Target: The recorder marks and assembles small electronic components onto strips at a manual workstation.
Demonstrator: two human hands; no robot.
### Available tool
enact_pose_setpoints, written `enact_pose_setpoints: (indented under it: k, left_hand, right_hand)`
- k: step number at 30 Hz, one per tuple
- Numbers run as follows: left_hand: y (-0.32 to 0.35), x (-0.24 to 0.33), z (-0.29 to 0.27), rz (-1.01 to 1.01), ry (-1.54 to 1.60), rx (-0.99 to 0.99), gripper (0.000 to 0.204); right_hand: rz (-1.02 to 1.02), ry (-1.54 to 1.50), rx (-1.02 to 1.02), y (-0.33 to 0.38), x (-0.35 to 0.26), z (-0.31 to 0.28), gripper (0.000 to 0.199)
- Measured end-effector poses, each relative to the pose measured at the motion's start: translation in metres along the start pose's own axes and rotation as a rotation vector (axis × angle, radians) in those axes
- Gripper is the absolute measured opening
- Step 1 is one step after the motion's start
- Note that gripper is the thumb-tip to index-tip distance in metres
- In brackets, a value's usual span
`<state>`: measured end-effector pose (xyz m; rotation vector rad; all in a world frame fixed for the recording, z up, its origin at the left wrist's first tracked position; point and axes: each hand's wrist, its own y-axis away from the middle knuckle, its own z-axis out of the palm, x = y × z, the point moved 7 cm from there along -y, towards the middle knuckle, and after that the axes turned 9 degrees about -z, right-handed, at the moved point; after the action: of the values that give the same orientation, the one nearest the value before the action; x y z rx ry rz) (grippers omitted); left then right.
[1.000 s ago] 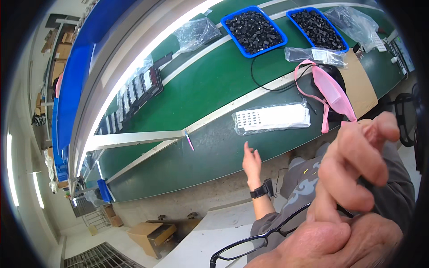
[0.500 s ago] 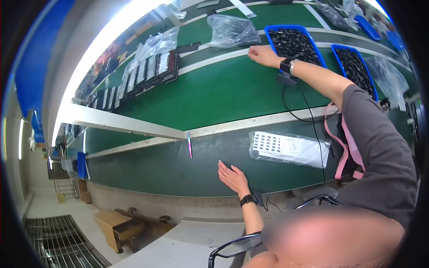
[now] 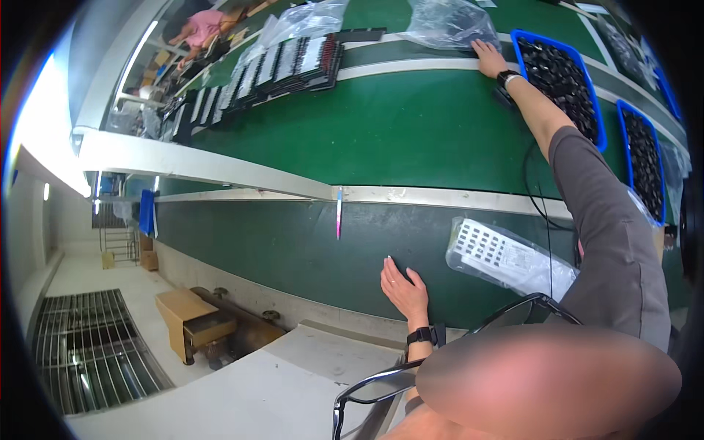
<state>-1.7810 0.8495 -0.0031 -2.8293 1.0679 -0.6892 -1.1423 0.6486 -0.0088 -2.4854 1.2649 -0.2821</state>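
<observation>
My left hand (image 3: 405, 290) rests on the dark green bench top with its fingers stretched out and nothing in it. My right hand (image 3: 489, 59) reaches far across the bench, fingers extended at the right edge of a crumpled clear plastic bag (image 3: 449, 23). Whether the fingertips press on the bag is hard to see. Just right of this hand stands a blue bin (image 3: 603, 139) full of small black parts (image 3: 561, 84). A pink-and-blue pen-like tool (image 3: 339, 214) lies beyond my left hand. To that hand's right is a clear bag with a printed white sheet (image 3: 506, 253).
Stacked dark flat panels (image 3: 301, 62) stand at the far left. A second blue bin (image 3: 662, 198) of black parts is at the right. A white beam (image 3: 213, 167) crosses the left side. Black cables (image 3: 546, 209) hang near my right arm. Another person (image 3: 202, 29) works far left.
The view has shifted, so the bench appears farther left and turned. My right hand has moved from the near bin's left side to the plastic bag, its curled fingers now extended. My left hand stays flat.
</observation>
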Motion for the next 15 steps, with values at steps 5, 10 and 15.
enact_pose_setpoints:
  k: [5, 10, 15]
  left_hand:
    - [0.002, -0.004, -0.004, 0.023, -0.032, 0.030, 0.055]
    - [0.004, 0.000, -0.003, 0.029, -0.034, 0.025, 0.056]
    - [-0.005, 0.004, -0.011, -0.010, 0.107, -0.042, 0.053]
  right_hand:
    - [0.040, -0.017, -0.203, 0.000, -0.008, 0.019, 0.063]
    - [0.027, -0.128, -0.114, 0.024, -0.010, 0.001, 0.060]
    - [-0.372, -0.629, -0.221, 0.094, -0.096, -0.054, 0.054]
